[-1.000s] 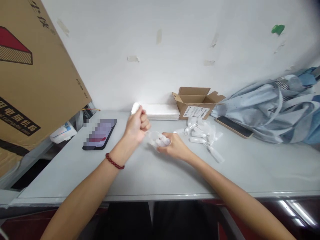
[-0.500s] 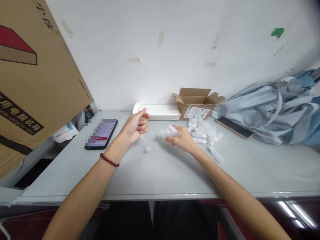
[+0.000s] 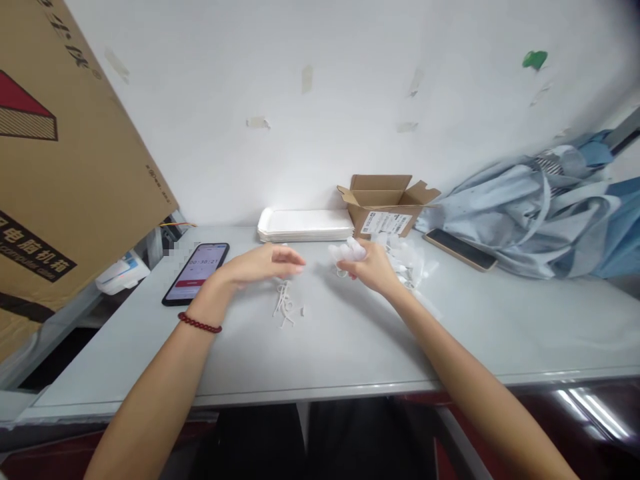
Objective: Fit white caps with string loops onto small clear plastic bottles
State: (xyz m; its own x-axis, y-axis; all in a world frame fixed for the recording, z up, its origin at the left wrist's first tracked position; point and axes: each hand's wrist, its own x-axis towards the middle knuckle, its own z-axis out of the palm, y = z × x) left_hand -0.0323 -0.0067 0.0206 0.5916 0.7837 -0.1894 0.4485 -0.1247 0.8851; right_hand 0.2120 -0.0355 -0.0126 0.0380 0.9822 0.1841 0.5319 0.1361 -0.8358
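Note:
My left hand [image 3: 267, 262] hovers over the table with its fingers stretched out and nothing visible in them. Just below it lies a small heap of thin white curly strips [image 3: 284, 303], with one short piece lying apart on the right. My right hand [image 3: 375, 268] is closed around a bunch of whitish, translucent plastic pieces [image 3: 347, 251]; their exact kind is unclear. Behind that hand, partly hidden by it, more clear plastic pieces [image 3: 406, 257] are piled on the table.
At the wall stand a stack of white trays [image 3: 305, 223] and an open cardboard box [image 3: 383, 210]. A phone [image 3: 197, 272] showing a timer lies left, another phone [image 3: 460, 249] right beside a light blue cloth bag [image 3: 530, 207]. A large carton [image 3: 75, 173] leans at the left.
My left hand has opened from a closed grip and moved slightly left, and the heap of white strips beneath it now shows. My right hand keeps its bunch of plastic pieces. The view has shifted slightly.

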